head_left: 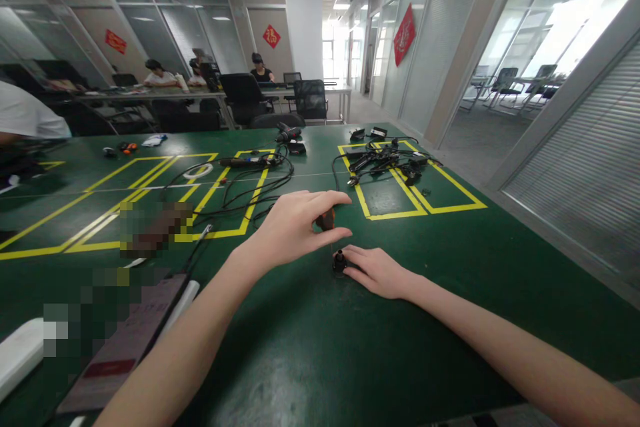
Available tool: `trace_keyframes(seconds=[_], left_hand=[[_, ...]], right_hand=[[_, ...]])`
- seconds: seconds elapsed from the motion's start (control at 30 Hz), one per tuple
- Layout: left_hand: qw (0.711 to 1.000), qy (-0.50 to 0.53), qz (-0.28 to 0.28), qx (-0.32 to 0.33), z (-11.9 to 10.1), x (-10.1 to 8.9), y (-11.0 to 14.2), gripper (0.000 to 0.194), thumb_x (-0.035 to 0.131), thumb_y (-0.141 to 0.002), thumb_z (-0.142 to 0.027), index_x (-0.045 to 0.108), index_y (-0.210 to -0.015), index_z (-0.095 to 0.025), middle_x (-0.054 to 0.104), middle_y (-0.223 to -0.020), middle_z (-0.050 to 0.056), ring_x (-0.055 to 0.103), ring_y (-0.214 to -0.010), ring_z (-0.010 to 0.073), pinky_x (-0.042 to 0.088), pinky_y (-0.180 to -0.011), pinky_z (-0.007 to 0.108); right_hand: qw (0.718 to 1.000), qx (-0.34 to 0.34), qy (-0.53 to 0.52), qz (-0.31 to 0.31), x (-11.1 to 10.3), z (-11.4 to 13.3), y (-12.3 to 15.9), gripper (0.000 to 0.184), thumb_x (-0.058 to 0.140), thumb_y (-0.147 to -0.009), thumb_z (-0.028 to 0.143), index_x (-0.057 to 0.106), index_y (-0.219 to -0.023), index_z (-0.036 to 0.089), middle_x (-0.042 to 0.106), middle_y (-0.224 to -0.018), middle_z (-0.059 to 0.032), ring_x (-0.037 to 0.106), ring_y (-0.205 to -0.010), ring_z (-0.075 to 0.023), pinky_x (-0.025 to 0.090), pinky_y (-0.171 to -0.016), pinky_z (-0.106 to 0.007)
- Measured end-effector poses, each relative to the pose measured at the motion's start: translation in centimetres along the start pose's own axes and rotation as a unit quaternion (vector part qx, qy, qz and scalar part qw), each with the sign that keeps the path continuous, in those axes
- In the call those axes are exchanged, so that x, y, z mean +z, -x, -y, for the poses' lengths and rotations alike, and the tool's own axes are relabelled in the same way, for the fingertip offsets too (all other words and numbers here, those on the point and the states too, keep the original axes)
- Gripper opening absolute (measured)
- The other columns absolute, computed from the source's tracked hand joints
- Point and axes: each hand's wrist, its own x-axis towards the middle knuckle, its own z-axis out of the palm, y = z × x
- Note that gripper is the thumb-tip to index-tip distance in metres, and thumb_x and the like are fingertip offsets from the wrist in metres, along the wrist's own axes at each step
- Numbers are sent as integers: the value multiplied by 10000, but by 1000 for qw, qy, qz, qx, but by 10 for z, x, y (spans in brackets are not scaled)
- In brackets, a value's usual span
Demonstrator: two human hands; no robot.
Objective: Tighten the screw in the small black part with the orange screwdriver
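Note:
My left hand (290,223) is curled around an orange and black handle (327,219), which looks like a screwdriver's. Its index finger and thumb stick out on either side, and the other fingers are mostly hidden. Below the handle a thin shaft points down toward a small black part (340,265). That part stands on the green table with a short round stub on top; whether the shaft touches it I cannot tell. My right hand (377,271) rests low on the table, its fingers and thumb closed around the black part's right side.
Tangled black cables and devices (375,159) lie inside yellow tape outlines at the far right. A power drill (289,133) stands at the back. More cables (255,163) and a white ring (197,171) lie left of centre. A person's white sleeve (30,113) is at the left edge.

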Motion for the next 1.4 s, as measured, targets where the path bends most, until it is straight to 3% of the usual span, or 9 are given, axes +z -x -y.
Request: trace_keyframes(seconds=[0.17,0.33,0.5,0.57,0.77,0.93,1.13,1.3,1.4], left_hand=[[999,5,36,-12,-2,-3,1,476,663,-843,-225,552,-1305,-196,715,-923,4,677,-819,172,482,-742,269],[998,-20,48,-41,0,-2,2,325,669,-899,-377,581,-1165,-212,612,-681,-52,612,-609,151,386,-571,250],[996,50,59,-37,-3,-4,2,465,649,-867,-225,504,-1308,-213,708,-1048,27,689,-904,183,498,-785,275],[993,84,76,-43,-4,-5,2,502,624,-880,-175,481,-1357,-235,708,-1070,20,689,-898,168,506,-797,266],[996,15,59,-60,-4,-4,2,528,722,-880,-366,515,-1349,-240,701,-873,-10,693,-785,193,484,-684,272],[995,46,75,-47,-2,-3,3,563,640,-877,-223,432,-1400,-248,715,-976,6,699,-848,183,501,-747,273],[997,-3,54,-53,-2,0,3,424,707,-886,-415,510,-1216,-236,686,-805,-27,683,-711,182,450,-643,263],[997,15,68,-40,-2,-2,4,447,649,-865,-242,474,-1277,-234,697,-897,-16,686,-767,172,475,-703,268],[996,20,66,-51,-1,-2,4,424,675,-899,-305,489,-1275,-247,698,-833,-41,670,-702,154,450,-648,250]], right_hand=[[1000,1,-2,4,-2,1,0,274,424,-1087,319,589,-1241,163,674,-1180,-119,696,-1012,-248,578,-844,-362],[1000,3,-2,4,-2,1,0,280,419,-1086,313,591,-1240,154,670,-1201,-130,693,-1025,-255,577,-868,-381],[1000,-1,-7,-1,0,0,0,277,429,-1084,312,585,-1256,161,670,-1201,-125,696,-1016,-245,580,-856,-368],[1000,1,-7,-2,0,0,0,272,433,-1082,308,585,-1257,165,670,-1206,-124,697,-1019,-241,580,-859,-362],[1000,1,-4,-2,1,0,0,281,435,-1083,315,590,-1261,163,669,-1225,-129,696,-1049,-251,579,-883,-380],[1000,1,-6,-2,1,0,0,288,432,-1084,316,583,-1277,164,672,-1225,-129,702,-1027,-244,581,-870,-371],[1000,6,-2,6,1,0,0,288,439,-1082,315,581,-1279,160,671,-1240,-127,700,-1052,-260,579,-875,-379],[1000,4,-5,4,0,1,0,292,435,-1084,318,576,-1285,158,671,-1229,-127,702,-1027,-254,580,-858,-375],[1000,1,-4,2,1,0,0,296,432,-1085,317,573,-1289,155,662,-1252,-133,697,-1052,-258,577,-879,-382]])
